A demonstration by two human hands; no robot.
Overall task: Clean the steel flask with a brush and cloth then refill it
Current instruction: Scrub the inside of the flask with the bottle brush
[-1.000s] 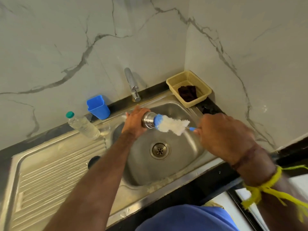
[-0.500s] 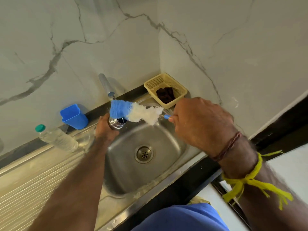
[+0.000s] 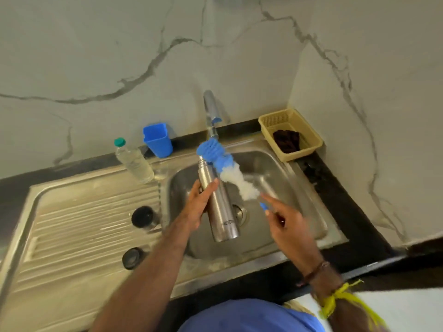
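Note:
My left hand grips the steel flask round its upper body, holding it nearly upright over the sink basin, mouth toward the tap. My right hand pinches the handle of the bottle brush. The brush's blue tip lies against the flask's neck and mouth from outside; its white, soapy part runs down to the right beside the flask. The brush is motion-blurred. A dark cloth lies in a beige basket at the back right.
A steel tap stands behind the basin. A blue cup and a clear bottle with a green cap stand at the back left. Two dark round lids sit on the ribbed drainboard.
The flask has swung from lying sideways to nearly upright, its body now in full view. The brush has come out of the mouth and lies against the flask's outside.

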